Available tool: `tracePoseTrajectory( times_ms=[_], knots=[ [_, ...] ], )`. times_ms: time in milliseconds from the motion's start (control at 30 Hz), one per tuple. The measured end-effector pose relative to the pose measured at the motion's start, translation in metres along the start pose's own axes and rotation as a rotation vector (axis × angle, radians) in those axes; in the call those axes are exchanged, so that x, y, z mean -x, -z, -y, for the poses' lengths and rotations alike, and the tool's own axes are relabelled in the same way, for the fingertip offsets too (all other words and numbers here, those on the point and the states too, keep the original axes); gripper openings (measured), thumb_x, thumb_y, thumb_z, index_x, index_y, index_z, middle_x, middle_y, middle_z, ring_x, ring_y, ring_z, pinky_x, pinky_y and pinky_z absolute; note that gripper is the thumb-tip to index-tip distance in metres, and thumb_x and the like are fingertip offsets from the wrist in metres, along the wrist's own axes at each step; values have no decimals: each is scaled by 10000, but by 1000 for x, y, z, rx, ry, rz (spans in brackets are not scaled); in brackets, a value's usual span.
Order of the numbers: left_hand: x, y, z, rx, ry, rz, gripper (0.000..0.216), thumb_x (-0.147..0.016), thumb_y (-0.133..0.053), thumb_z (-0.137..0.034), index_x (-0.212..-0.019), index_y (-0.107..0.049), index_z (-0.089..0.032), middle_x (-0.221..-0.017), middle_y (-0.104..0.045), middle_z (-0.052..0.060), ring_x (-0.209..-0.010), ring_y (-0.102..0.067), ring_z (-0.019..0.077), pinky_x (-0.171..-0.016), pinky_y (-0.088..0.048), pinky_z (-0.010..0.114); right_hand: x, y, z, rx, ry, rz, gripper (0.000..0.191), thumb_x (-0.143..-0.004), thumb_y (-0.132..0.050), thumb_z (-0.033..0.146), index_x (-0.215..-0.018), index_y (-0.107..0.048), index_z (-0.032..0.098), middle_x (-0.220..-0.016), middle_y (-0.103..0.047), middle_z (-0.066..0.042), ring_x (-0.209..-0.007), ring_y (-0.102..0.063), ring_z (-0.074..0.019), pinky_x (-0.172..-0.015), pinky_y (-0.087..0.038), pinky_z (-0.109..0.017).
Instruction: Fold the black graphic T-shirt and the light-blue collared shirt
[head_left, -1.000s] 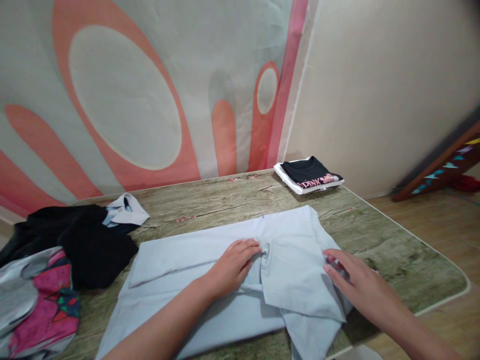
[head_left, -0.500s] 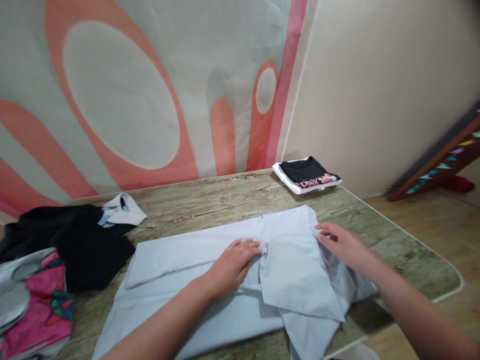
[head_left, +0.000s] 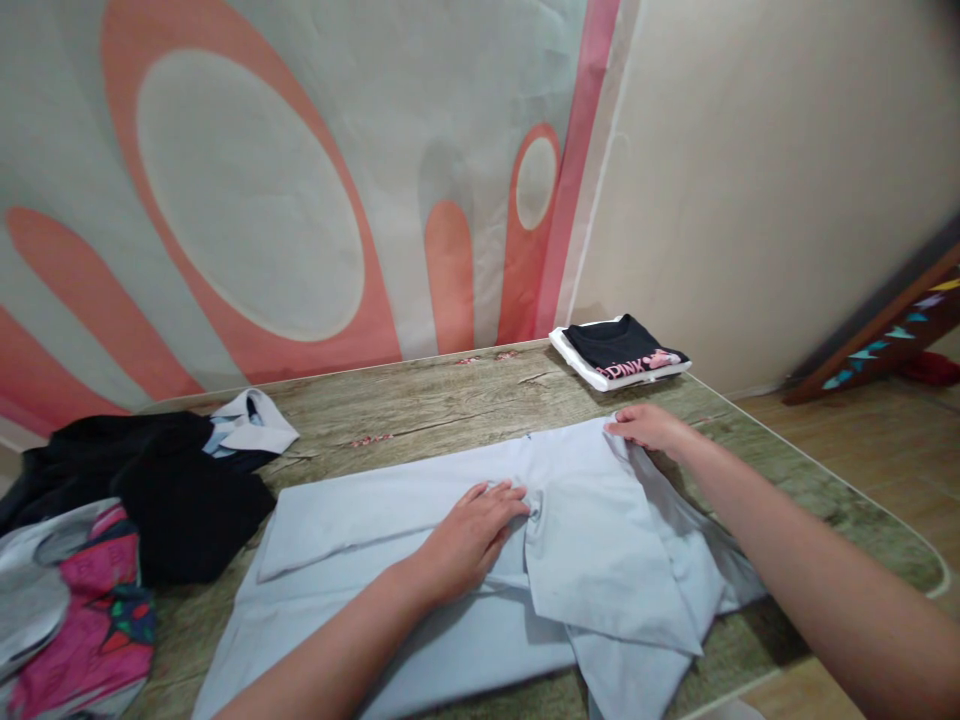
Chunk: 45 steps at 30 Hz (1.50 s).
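Note:
A pale white shirt (head_left: 360, 500) lies partly folded on the table, one side turned in over the body. Its short sleeve (head_left: 592, 560) spreads toward the near right, and loose cloth hangs past the table's near edge. My left hand (head_left: 480, 525) rests on the middle of the shirt with fingers stretched out flat, beside a small bunched crease. At the shirt's far right corner, my right hand (head_left: 646, 428) is closed, pinching the cloth edge between thumb and fingers. The fingertips of that hand are partly hidden by the fabric.
Folded garments, a black printed T-shirt (head_left: 626, 345) on top of white cloth, sit at the table's far right corner. Black clothing (head_left: 187, 490) with a white collar (head_left: 262, 420) and a pink-and-grey garment (head_left: 86, 620) lie at left. A wall stands behind the wood-patterned table (head_left: 420, 400).
My right hand has moved up and to the left along the shirt's edge and now grips its far corner. The left hand stays flat on the cloth. The view has shifted slightly.

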<state>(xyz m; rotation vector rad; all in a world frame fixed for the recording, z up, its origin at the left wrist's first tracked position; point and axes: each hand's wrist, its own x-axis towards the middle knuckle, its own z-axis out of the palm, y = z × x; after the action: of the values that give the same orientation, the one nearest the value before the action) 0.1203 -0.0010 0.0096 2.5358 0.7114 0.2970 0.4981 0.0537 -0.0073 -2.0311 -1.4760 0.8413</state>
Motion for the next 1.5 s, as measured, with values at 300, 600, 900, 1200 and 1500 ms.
tracePoseTrajectory(
  times_ms=[300,600,900,1200,1500],
  knots=[
    [2,0,-1,14,14,-1,415,-940,-396,-119,-1323,-451,-268,-1483,-438,34,-1413,-304,179,-1179,-187,449,5,-6,-6,197,96,-259,222,-823,-523,359,-805,-609,155,-607,-605,-12,-535,-508,-130,-532,-328,-242],
    [3,-1,2,-52,-17,29,506,-952,-394,-150,-1426,-367,-328,-1507,-402,24,-1421,-285,193,-1167,-188,474,109,6,2,252,327,82,208,-861,-483,340,-939,-640,227,-790,-673,-5,-708,-602,-171,-643,-449,-268],
    [2,2,-3,-43,-5,20,459,-967,-391,-182,-1406,-401,-313,-1495,-421,26,-1412,-305,188,-1175,-175,457,204,-9,-6,400,582,87,545,-711,-540,121,-1181,-632,382,-1386,-522,-3,-1260,-484,-267,-1020,-431,-439],
    [2,3,-5,-23,1,16,453,-947,-406,-166,-1382,-421,-288,-1487,-432,37,-1411,-308,189,-1176,-179,449,194,-9,-11,286,661,-23,303,-833,-528,193,-1037,-702,334,-1240,-647,-19,-1246,-497,-285,-1029,-388,-504],
    [2,0,-2,-19,-10,-5,385,-955,-403,-173,-1312,-488,-288,-1476,-447,39,-1405,-320,192,-1172,-187,454,148,16,29,-68,458,228,323,-880,-530,462,-1004,-699,216,-1130,-679,-97,-1108,-573,-285,-1024,-402,-440]
  ],
)
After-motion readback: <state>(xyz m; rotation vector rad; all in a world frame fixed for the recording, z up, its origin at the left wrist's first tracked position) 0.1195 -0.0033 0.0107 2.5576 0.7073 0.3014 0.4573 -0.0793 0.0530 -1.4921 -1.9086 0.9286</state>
